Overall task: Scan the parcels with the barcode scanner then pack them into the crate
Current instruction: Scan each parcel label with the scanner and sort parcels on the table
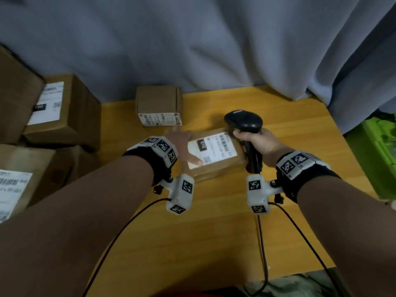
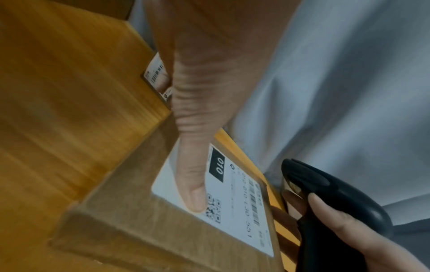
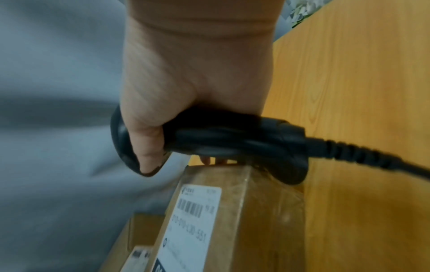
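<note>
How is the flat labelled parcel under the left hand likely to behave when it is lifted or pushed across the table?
The flat parcel is a low, wide cardboard box, so it should slide rather than tip. Its straight edges suggest it stays stiff when lifted. The left hand lies on its label with the thumb straight, which hints, only loosely, that it shifts easily on the smooth wooden table.

Parcels point(image 1: 216, 156) brown cardboard, white labels point(image 1: 212, 150) with black barcodes. Scanner point(image 1: 243, 122) black. Tabletop point(image 1: 214, 221) yellow-orange wood grain. Curtain point(image 1: 192, 39) grey-blue. Crate point(image 1: 377, 146) bright green. Wrist bands point(image 1: 297, 165) white, black square markers.
</note>
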### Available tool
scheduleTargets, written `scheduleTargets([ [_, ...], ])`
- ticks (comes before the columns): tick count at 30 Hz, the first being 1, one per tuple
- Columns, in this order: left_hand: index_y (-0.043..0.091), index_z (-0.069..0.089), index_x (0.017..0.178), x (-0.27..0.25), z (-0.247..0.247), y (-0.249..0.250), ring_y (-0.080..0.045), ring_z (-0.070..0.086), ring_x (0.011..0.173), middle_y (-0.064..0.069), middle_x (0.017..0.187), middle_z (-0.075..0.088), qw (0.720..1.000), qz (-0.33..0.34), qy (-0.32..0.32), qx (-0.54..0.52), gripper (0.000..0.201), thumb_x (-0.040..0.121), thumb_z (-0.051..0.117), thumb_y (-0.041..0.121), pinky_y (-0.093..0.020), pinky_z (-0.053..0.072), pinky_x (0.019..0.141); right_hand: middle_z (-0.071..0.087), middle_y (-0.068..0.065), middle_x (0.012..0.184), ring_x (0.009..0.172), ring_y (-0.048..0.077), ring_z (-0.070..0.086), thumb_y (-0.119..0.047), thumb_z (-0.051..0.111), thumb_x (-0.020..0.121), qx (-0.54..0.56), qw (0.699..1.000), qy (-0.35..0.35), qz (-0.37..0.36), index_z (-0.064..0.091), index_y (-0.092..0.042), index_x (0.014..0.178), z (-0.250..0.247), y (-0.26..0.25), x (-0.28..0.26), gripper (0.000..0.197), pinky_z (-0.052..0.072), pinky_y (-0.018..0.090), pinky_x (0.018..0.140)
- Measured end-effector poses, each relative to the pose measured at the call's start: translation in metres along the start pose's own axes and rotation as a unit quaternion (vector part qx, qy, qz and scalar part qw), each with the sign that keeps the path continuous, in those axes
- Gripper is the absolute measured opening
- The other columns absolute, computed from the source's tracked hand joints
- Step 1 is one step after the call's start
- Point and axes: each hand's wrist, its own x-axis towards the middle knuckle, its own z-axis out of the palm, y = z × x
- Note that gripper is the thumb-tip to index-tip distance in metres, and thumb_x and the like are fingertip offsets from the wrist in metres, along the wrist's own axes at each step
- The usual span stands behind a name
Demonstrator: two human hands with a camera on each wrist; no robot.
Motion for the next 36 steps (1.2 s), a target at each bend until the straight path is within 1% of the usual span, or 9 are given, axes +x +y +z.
scheduleTargets([
  [4,0.012,0.020,0.148,-0.011,0.017,-0.011,-0.037,0.027,0.138,-0.016,0.152,0.027,0.999,-0.040,-0.002,0.036,0.113,0.067,0.059,0.079,-0.046,0.028,0.108,0.061,0.001,0.082,0.076,0.020,0.057,-0.033,0.072,0.085,0.000,0.999,0.043,0.012,0.063,-0.015,0.100,0.014,0.016,-0.014,0.026,0.049,0.038,0.079],
  [9,0.004,0.024,0.147,-0.025,0.048,-0.028,-0.029,0.048,0.128,-0.010,0.147,0.042,0.982,-0.025,-0.016,-0.185,0.115,0.065,0.069,0.071,-0.037,0.045,0.099,0.064,0.008,0.082,0.075,0.030,0.063,-0.031,0.075,0.082,0.090,0.991,0.066,0.073,0.062,-0.012,0.093,0.031,0.041,-0.039,0.025,0.057,0.046,0.082],
  [13,0.020,0.054,0.110,-0.045,0.069,-0.026,-0.014,0.062,0.096,0.009,0.103,0.062,0.942,0.072,-0.024,-0.326,0.052,0.076,0.071,0.056,-0.011,0.049,0.071,0.068,0.010,0.083,0.076,0.031,0.064,-0.029,0.077,0.079,0.120,0.991,0.048,0.045,0.066,-0.005,0.102,0.049,0.050,-0.056,0.034,0.057,0.047,0.081],
  [16,0.021,0.049,0.121,-0.056,0.069,-0.018,-0.018,0.062,0.100,0.003,0.113,0.061,0.901,0.021,-0.018,-0.433,0.048,0.088,0.056,0.056,-0.034,0.058,0.081,0.065,0.001,0.076,0.074,0.023,0.062,-0.031,0.077,0.079,0.099,0.993,0.063,0.000,0.066,-0.013,0.092,0.045,0.038,-0.061,0.026,0.052,0.037,0.071],
  [19,0.020,0.052,0.123,-0.066,0.060,-0.010,-0.018,0.062,0.099,0.001,0.122,0.059,0.831,0.002,0.005,-0.556,0.040,0.092,0.054,0.046,-0.036,0.057,0.075,0.070,0.005,0.084,0.081,0.026,0.067,-0.033,0.079,0.076,0.109,0.990,0.080,-0.030,0.067,-0.010,0.100,0.033,0.025,-0.065,0.035,0.054,0.038,0.076],
  [21,0.020,0.054,0.117,-0.074,0.051,-0.008,-0.020,0.061,0.099,-0.004,0.122,0.060,0.795,0.017,0.018,-0.606,0.030,0.093,0.056,0.038,-0.034,0.054,0.073,0.072,0.008,0.091,0.086,0.030,0.069,-0.033,0.080,0.075,0.125,0.988,0.081,-0.043,0.067,-0.009,0.107,0.030,0.015,-0.069,0.042,0.055,0.042,0.083],
  [24,0.019,0.052,0.098,-0.082,0.038,-0.013,-0.032,0.059,0.111,-0.013,0.123,0.061,0.765,0.040,0.034,-0.641,0.013,0.092,0.058,0.029,-0.046,0.051,0.093,0.073,0.007,0.085,0.081,0.029,0.070,-0.025,0.079,0.077,0.145,0.985,0.069,-0.069,0.068,-0.009,0.103,0.032,0.000,-0.077,0.032,0.057,0.040,0.080],
  [32,0.026,0.062,0.108,-0.094,0.000,-0.030,-0.023,0.058,0.114,0.003,0.115,0.067,0.765,0.042,0.106,-0.634,0.026,0.089,0.053,0.042,-0.044,0.040,0.104,0.074,0.007,0.084,0.077,0.025,0.071,-0.018,0.077,0.079,0.183,0.977,0.026,-0.109,0.068,-0.013,0.092,0.051,-0.035,-0.093,0.016,0.059,0.036,0.072],
  [36,0.031,0.050,0.133,-0.100,-0.005,-0.038,-0.016,0.041,0.124,0.010,0.131,0.048,0.803,0.048,0.095,-0.587,0.043,0.091,0.053,0.039,-0.043,0.030,0.104,0.072,0.005,0.078,0.071,0.022,0.069,-0.015,0.078,0.076,0.163,0.978,0.036,-0.121,0.068,-0.010,0.092,0.056,-0.042,-0.088,0.020,0.056,0.031,0.067],
])
